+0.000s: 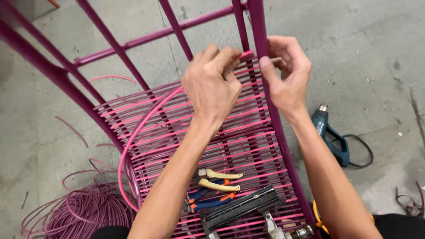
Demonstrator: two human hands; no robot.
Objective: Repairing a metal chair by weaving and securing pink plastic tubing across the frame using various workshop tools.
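- Left hand is curling narrow, fingertips pinching the pink plastic cord where it meets the top woven row, just beside the frame's right rail.
- Right hand is wrapping the magenta metal chair frame at that rail, thumb pressing along the bar, fingers closed round the back; whether they also trap the cord end, cannot tell.
- Cord is looping from the left hand down the seat's left edge. It looks light, springy and smooth, likely slippery; best pinched close to the rail.
- Frame reads stiff and heavy, steady enough to pull against.
- Pliers and a black tool are lying on the woven seat near the forearms.
- Purple cord coil is sitting on the concrete floor at left; a blue heat gun at right.
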